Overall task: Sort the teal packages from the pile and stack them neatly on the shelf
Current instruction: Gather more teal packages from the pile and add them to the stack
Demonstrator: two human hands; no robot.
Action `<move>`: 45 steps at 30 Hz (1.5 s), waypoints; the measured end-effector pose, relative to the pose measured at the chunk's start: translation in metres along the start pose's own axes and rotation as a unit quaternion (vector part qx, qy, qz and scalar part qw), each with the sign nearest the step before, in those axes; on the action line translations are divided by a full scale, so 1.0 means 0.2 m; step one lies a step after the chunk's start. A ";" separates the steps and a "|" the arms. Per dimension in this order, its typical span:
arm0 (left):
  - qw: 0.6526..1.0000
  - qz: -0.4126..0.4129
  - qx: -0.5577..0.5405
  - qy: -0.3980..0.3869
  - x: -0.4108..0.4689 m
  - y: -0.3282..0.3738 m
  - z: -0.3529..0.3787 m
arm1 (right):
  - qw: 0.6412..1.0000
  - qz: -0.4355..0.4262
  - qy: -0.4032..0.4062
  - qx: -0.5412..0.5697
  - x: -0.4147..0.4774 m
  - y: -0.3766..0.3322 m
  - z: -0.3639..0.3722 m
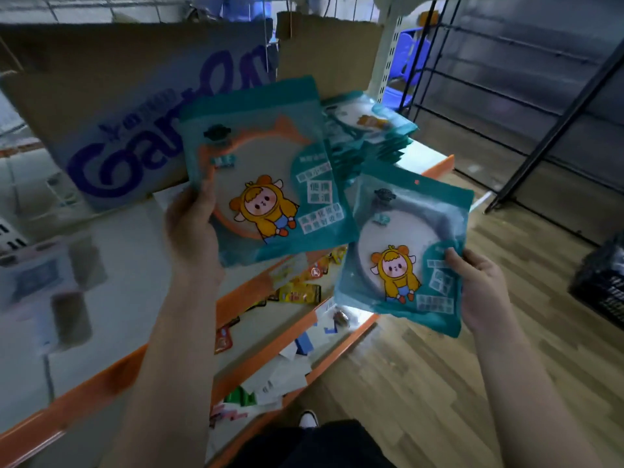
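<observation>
Holding up two teal packages, one per hand, before the shelf [440, 165].

Gripping with the left hand [192, 228] the lower left edge of the orange-ring package [263, 170], thumb on its front, raised and near upright before a cardboard box [101, 113] with purple lettering. Clasping with the right hand [483, 292] the lower right side of the grey-ring package [401, 251], thumb across its front, held lower and to the right, slightly tilted. Behind both, at the shelf's right end just beside the box: a stack of teal packages [368, 136]. On the lower tiers: a jumble of mixed packets [297, 293]. Far right, on the wooden floor [439, 383]: a black crate [604, 292].
</observation>
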State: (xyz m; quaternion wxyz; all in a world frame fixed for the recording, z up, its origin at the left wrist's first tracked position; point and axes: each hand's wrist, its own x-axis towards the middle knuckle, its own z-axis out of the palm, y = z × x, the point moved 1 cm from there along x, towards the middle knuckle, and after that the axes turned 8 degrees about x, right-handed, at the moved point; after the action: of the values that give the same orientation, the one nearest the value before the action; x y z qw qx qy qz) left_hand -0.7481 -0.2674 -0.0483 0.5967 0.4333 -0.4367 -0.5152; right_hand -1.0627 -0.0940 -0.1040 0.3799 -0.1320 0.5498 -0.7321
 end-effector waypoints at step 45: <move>0.959 0.019 0.053 0.278 0.00 -0.22 1.27 | 0.839 -0.164 -0.250 -0.455 2.15 -0.54 0.86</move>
State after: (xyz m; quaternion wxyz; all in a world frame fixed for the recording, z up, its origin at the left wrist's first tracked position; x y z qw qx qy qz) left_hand -1.0043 -0.2875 -0.0282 0.6807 0.5818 -0.2882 -0.3393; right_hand -1.2941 -0.5052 -0.0403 0.2762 -0.5567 0.6775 -0.3934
